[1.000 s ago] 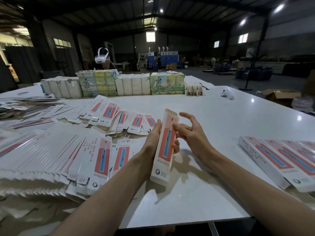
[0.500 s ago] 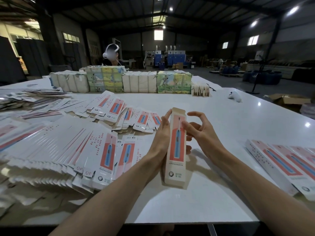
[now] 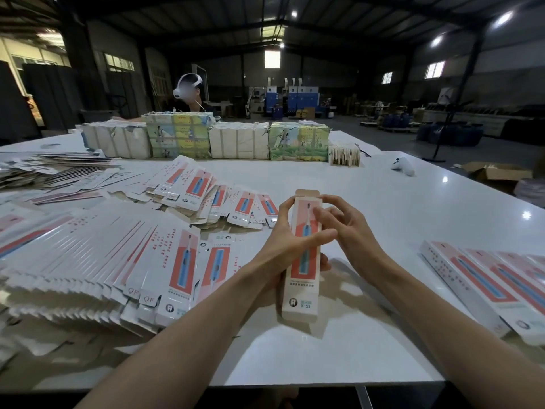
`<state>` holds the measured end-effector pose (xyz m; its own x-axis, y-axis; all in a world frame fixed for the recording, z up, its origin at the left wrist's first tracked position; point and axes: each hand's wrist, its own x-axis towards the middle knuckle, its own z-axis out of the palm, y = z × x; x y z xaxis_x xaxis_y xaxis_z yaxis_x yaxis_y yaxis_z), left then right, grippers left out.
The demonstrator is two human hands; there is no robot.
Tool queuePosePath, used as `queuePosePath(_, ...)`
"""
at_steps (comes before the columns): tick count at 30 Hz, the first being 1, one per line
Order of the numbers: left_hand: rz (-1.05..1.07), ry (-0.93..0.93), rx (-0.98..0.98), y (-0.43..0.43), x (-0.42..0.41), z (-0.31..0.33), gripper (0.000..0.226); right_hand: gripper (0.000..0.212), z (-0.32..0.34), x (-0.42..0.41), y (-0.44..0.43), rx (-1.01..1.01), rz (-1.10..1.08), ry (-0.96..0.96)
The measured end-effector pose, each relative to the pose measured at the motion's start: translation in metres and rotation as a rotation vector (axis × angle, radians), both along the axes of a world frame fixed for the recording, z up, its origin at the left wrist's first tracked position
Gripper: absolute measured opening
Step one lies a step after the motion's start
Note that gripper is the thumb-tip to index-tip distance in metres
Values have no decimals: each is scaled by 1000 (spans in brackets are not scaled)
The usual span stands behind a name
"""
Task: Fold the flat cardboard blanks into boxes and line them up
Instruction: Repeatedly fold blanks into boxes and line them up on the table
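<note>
White glossy desk (image 3: 398, 219), dim warehouse with roof lights (image 3: 504, 17); flat blanks (image 3: 118, 261) fanned left, finished boxes (image 3: 486, 284) rowed right, wrapped bundles (image 3: 236, 140) at far edge; toothbrush box (image 3: 303, 278) over desk's near side, left hand (image 3: 283, 246) gripping its middle, right hand (image 3: 354, 234) pinching its top end

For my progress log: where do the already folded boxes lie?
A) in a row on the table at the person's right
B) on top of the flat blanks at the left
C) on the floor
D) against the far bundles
A: the folded boxes lie side by side on the table at the person's right, while the left hand grips another box.
</note>
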<state>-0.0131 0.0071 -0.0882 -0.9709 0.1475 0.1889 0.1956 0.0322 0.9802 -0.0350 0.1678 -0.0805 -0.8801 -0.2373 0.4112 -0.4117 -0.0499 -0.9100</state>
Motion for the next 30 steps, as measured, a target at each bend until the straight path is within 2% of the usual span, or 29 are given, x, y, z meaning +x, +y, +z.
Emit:
queuePosePath(4, -8, -25, -24, 1, -6, -3, 104, 23, -2, -2, 1, 37, -8, -9)
queuePosePath(11, -130, -109, -22, 1, -8, -9, 96, 24, -8, -16, 5, -41, -200, -87)
queuePosePath(19, -169, -124, -128, -2, -1, -5, 72, 18, -4, -15, 10, -85, -99, -126)
queuePosePath(25, -129, -151, -154, -2, 1, -3, 83, 33, 1, -13, 7, -164, -44, -198)
queuePosePath(28, -129, -130, -147, -1, 2, -4, 82, 20, 0, -14, 8, -196, -71, -199)
queuePosePath(30, -133, -120, -138, 1, 2, -4, 84, 19, 0, -16, 10, -214, -74, -219)
